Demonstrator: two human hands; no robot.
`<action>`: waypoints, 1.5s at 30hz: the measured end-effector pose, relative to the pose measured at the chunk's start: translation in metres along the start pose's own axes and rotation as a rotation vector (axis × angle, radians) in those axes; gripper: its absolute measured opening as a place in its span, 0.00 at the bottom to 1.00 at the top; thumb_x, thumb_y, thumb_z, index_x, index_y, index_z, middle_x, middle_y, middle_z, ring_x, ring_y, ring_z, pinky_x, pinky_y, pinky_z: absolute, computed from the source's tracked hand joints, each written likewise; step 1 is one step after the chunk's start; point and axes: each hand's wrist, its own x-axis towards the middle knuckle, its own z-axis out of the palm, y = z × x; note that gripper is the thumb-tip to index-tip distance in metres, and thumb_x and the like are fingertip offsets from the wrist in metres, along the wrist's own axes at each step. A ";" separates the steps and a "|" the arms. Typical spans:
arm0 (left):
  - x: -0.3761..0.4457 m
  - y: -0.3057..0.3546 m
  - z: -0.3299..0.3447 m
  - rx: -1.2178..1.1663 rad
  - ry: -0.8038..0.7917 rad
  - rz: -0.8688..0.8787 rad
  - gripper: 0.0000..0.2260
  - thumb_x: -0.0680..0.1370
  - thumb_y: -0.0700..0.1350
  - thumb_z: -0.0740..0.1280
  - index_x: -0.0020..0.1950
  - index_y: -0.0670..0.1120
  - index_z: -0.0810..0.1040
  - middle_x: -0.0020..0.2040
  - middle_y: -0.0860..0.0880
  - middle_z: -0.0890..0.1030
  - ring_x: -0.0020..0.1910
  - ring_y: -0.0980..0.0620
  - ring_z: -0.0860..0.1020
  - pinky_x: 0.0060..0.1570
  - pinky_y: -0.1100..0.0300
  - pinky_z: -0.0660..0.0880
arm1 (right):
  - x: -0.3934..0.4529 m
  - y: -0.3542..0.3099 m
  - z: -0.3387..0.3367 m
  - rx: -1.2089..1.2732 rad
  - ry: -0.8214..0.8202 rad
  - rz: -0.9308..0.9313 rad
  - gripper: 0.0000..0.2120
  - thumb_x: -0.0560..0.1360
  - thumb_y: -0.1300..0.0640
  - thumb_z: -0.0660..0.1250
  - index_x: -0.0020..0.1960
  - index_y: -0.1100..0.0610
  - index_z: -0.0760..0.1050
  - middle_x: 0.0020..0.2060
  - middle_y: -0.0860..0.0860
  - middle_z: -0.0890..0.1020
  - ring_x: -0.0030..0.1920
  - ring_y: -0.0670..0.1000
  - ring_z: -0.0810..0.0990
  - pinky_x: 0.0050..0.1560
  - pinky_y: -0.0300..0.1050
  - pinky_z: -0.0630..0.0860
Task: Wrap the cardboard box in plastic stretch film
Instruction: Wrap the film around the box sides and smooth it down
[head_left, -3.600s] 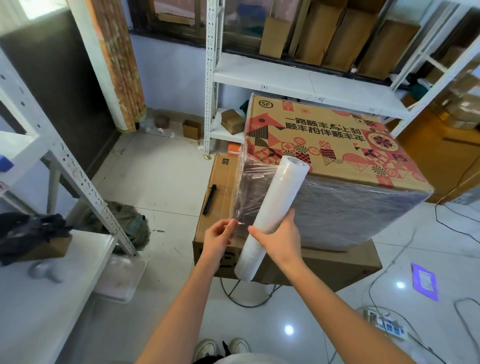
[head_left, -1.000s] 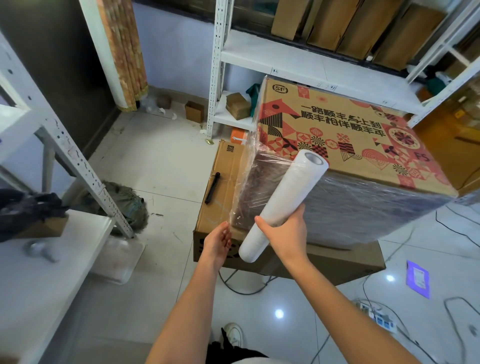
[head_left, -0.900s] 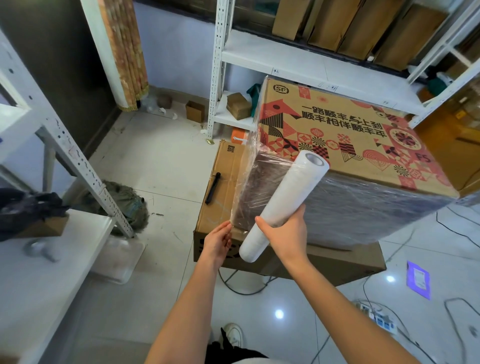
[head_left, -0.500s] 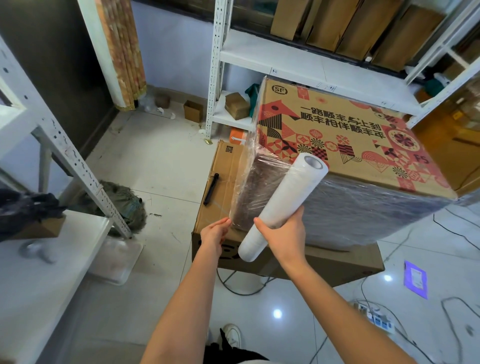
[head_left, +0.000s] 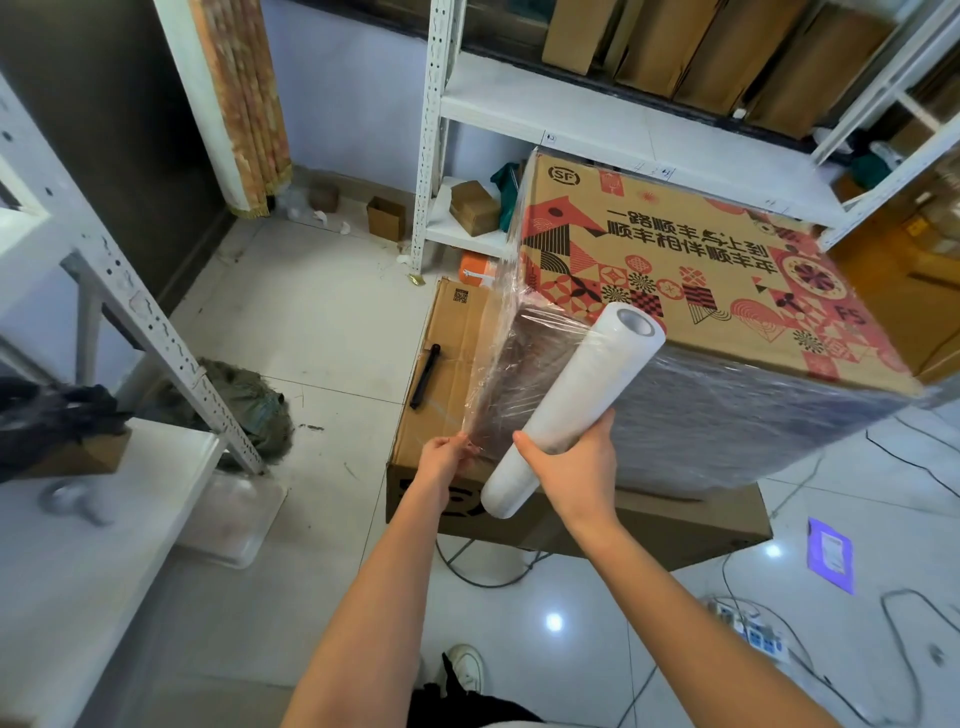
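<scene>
A large cardboard box with red and black patterns on top stands on a flatter brown box. Stretch film covers its near side and wraps round the left corner. My right hand grips the white film roll near its lower end; the roll leans up against the box's near face. My left hand pinches the loose film edge at the box's lower left corner, and that sheet stretches up along the corner.
A black marker lies on the lower box. White metal shelving stands behind with folded cartons. Another rack and a white table are at the left. Cables and a power strip lie on the tiled floor at right.
My left hand has risen from beneath the corner and taken hold of the film edge. The roll and my right hand have barely shifted.
</scene>
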 end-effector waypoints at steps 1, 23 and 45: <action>-0.002 0.000 -0.001 -0.009 -0.020 0.000 0.05 0.81 0.45 0.62 0.48 0.44 0.72 0.38 0.49 0.81 0.39 0.54 0.78 0.43 0.60 0.72 | -0.001 0.000 0.000 0.005 0.000 0.000 0.36 0.62 0.48 0.79 0.56 0.46 0.56 0.48 0.44 0.71 0.50 0.46 0.73 0.47 0.42 0.73; -0.010 -0.001 -0.021 -0.419 -0.151 -0.265 0.06 0.79 0.46 0.65 0.48 0.45 0.80 0.37 0.52 0.83 0.32 0.57 0.75 0.31 0.65 0.67 | 0.001 0.000 0.000 0.030 0.003 -0.007 0.37 0.63 0.50 0.79 0.58 0.45 0.56 0.51 0.44 0.71 0.53 0.45 0.72 0.51 0.42 0.73; 0.009 0.015 0.010 0.224 0.439 0.281 0.05 0.76 0.39 0.67 0.45 0.49 0.74 0.43 0.51 0.78 0.44 0.51 0.77 0.38 0.63 0.69 | 0.005 0.001 0.002 0.036 -0.004 0.008 0.37 0.62 0.48 0.79 0.58 0.44 0.55 0.52 0.45 0.72 0.53 0.46 0.73 0.50 0.42 0.73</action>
